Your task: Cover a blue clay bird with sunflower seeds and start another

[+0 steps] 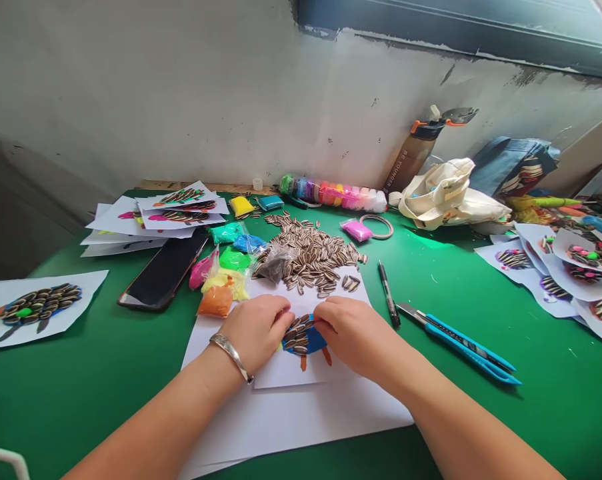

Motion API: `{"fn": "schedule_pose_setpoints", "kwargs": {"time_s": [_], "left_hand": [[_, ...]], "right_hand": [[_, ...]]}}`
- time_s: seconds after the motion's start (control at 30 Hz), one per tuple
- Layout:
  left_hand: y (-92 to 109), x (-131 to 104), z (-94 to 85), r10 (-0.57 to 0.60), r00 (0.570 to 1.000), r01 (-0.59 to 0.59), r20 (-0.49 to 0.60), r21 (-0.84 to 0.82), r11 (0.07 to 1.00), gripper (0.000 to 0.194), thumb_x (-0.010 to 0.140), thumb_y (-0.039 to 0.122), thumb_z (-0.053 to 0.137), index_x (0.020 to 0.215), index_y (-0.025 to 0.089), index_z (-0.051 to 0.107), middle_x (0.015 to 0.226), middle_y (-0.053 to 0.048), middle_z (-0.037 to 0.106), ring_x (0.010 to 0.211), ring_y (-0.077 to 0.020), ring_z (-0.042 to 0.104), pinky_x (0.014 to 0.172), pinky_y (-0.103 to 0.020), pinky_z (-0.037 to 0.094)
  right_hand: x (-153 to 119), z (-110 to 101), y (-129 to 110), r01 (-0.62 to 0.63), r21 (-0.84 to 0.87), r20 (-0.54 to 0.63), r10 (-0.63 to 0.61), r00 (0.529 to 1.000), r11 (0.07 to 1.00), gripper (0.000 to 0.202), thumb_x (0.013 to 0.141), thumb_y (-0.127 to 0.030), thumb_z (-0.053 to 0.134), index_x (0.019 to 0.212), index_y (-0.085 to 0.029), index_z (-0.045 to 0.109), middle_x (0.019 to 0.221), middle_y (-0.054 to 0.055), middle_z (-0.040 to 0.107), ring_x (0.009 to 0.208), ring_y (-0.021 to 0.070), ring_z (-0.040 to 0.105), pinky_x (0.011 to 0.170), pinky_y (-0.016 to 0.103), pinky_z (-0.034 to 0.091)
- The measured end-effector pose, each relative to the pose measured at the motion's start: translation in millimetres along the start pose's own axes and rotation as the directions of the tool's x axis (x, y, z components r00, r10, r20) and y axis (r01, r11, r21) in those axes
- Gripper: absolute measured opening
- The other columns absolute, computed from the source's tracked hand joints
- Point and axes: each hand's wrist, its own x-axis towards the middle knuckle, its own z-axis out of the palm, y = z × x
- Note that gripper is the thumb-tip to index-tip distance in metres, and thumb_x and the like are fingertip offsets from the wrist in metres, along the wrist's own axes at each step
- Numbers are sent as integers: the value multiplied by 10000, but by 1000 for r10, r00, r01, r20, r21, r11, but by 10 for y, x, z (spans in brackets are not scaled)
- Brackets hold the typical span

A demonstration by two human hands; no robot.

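A blue clay animal shape (317,341) with brown-orange clay legs lies on a small white paper (281,379). Striped sunflower seeds (297,337) cover its left part in overlapping rows, while blue clay shows on the right. My left hand (261,330), with a silver bracelet at the wrist, rests on the paper at the shape's left side, fingers curled together. My right hand (353,333) pinches at the shape's upper right edge; its fingertips hide whatever is between them. Just beyond both hands spreads a pile of loose sunflower seeds (315,250).
Bags of coloured clay (217,301) and a phone (165,270) lie left of the seeds. A pen (389,293) and a blue utility knife (461,343), blade exposed, lie right. Finished seed pictures (155,215) are stacked back left. A bottle (413,153) stands against the wall.
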Motion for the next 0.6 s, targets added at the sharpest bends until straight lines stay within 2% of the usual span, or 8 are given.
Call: {"fn": "schedule_pose_setpoints", "kwargs": {"time_s": [0.17,0.33,0.6], "left_hand": [[-3,-4,-2,0,1000,0,0,-5,1000,259,885,334,402,839,219,629,835,-38,656,800,-199,590,677,-300,399],[6,-4,-10,5,1000,-5,-1,-1,1000,255,878,357,412,827,220,621,796,-31,643,755,-191,577,640,-289,383],[15,-12,-1,21,1000,-21,5,12,1000,203,841,377,473,822,218,599,760,-17,615,713,-191,550,606,-290,365]], "right_hand": [[28,27,-36,20,-21,17,-19,1000,1000,257,843,-100,504,597,-172,535,680,11,553,670,123,517,592,233,299],[43,-14,-98,-24,-5,67,24,997,1000,282,833,-80,508,565,-167,501,656,10,548,648,116,515,576,218,303],[55,39,-93,-4,23,26,3,1000,1000,290,838,-84,489,562,-173,487,625,-4,517,621,113,482,572,215,295]]}}
